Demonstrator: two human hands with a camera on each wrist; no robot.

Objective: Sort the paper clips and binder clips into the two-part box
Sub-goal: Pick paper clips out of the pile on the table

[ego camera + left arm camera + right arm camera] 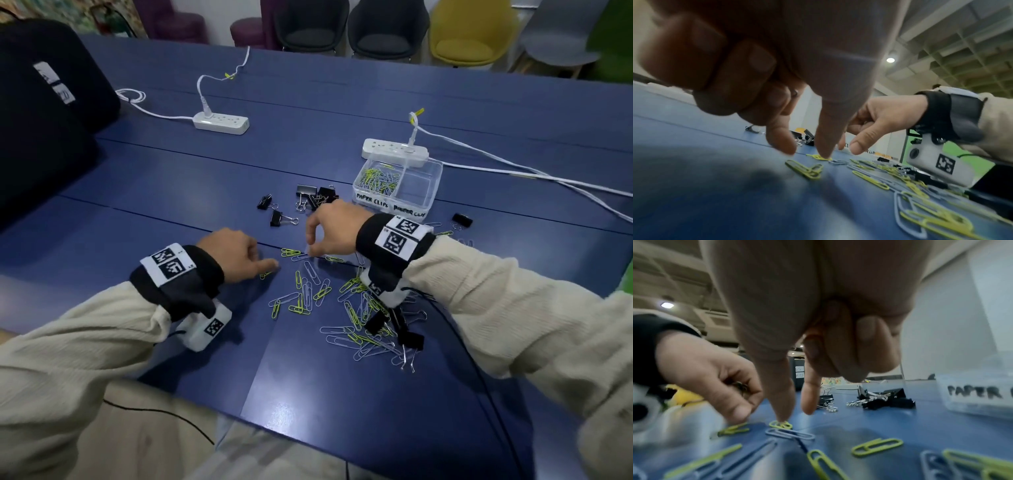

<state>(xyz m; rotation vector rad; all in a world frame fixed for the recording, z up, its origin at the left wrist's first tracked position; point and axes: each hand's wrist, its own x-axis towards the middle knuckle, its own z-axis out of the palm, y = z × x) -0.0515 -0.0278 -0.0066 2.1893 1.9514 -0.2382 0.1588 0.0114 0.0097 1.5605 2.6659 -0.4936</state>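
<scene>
Green and silver paper clips lie scattered on the blue table in front of me. My left hand has its fingers curled round a few paper clips, and its thumb tip rests by a green clip. My right hand reaches down with thumb and forefinger apart; the thumb touches a green clip. Black binder clips sit just beyond the hands, and more lie in the pile. The clear two-part box holds paper clips in its left part.
A lone binder clip lies right of the box. Two white power strips with cables cross the far table. A black bag fills the left side. Chairs stand behind the table.
</scene>
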